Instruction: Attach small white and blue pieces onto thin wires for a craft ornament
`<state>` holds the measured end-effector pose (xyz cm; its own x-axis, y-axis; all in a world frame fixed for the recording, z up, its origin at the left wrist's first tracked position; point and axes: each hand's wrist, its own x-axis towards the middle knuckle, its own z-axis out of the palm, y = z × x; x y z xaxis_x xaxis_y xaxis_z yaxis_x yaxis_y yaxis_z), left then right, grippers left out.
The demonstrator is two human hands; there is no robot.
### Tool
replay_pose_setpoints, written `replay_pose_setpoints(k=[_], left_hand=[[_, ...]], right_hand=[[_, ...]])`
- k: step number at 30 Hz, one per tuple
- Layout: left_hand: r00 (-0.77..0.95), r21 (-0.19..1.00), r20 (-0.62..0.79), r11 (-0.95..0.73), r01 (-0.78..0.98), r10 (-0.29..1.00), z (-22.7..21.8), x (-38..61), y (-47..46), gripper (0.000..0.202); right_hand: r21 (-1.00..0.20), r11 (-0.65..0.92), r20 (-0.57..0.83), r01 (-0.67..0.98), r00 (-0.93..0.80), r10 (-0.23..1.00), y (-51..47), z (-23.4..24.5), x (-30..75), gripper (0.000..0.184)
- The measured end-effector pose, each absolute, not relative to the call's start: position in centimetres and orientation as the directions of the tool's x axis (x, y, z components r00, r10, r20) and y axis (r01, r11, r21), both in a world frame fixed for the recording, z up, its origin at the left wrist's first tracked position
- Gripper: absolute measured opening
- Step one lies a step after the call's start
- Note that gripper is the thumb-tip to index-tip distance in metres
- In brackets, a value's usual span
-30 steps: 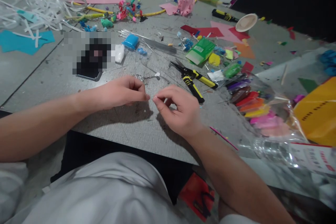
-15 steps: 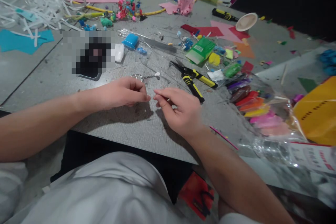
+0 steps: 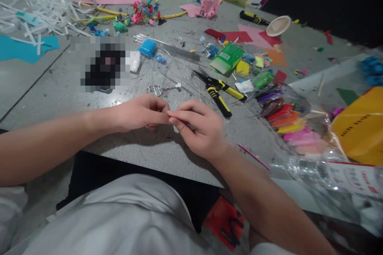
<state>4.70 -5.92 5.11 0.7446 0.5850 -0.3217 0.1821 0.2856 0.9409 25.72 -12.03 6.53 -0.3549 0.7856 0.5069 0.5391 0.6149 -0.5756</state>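
My left hand is closed in a pinch above the grey table, and its fingertips meet those of my right hand. The right hand's thumb and forefinger are pressed together too. Whatever sits between the fingertips is too small or hidden to name. Just beyond the hands lies a twisted wire piece with a loop and a small white blob at its right end. Yellow-and-black pliers rest to the right of it, jaws pointing away to the left.
A pixelated dark phone-like object lies at left, beside white and blue clay packets. Green packet, bagged coloured clay and a plastic bottle crowd the right. White paper strips heap at far left.
My hands have come together, closing the small gap between their fingertips. The left hand moved slightly down, showing more of the wire loop. The view shifted a little.
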Motion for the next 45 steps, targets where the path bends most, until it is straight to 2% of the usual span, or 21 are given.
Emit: replay_pose_setpoints(k=[14,22,25,28,30,33,37,41,45], left_hand=[[0.733,0.951,-0.307,0.167,0.26,0.607,6.0,4.2,-5.8,0.024],[0.684,0.899,-0.205,-0.142,0.415,0.701,5.9,4.1,-6.3,0.026],[0.711,0.882,-0.145,-0.236,0.408,0.688,5.5,4.0,-6.4,0.024],[0.768,0.868,-0.009,-0.377,0.324,0.64,4.8,3.8,-6.3,0.024],[0.785,0.85,0.069,-0.449,0.277,0.615,4.5,3.7,-6.2,0.027],[0.77,0.804,0.135,-0.523,0.282,0.624,4.3,3.6,-5.9,0.032],[0.769,0.717,0.158,-0.608,0.343,0.62,4.4,3.3,-5.4,0.024],[0.774,0.633,0.11,-0.644,0.429,0.623,4.6,2.7,-4.3,0.009],[0.822,0.548,0.059,-0.706,0.448,0.567,4.3,2.3,-3.2,0.026]], right_hand=[[-0.649,0.582,0.48,0.49,-0.33,0.813,-12.0,6.7,25.9,0.014],[-0.69,0.509,0.412,0.515,-0.3,0.861,-11.8,6.6,25.8,0.003],[-0.831,0.34,0.232,0.441,-0.281,0.931,-11.9,6.8,25.7,0.004],[-0.965,0.035,-0.036,0.261,-0.263,0.964,-11.7,6.7,25.8,0.009],[-0.984,-0.107,-0.141,0.14,-0.264,0.954,-11.5,6.6,25.9,0.019],[-0.981,-0.186,-0.195,0.06,-0.295,0.935,-11.2,6.7,26.0,0.032],[-0.983,-0.148,-0.172,0.107,-0.272,0.947,-11.1,7.0,26.2,0.029],[-0.957,-0.002,-0.057,0.29,-0.183,0.981,-11.2,7.0,26.5,0.013],[-0.897,0.106,0.025,0.43,-0.19,0.981,-11.1,7.2,26.7,0.011]])
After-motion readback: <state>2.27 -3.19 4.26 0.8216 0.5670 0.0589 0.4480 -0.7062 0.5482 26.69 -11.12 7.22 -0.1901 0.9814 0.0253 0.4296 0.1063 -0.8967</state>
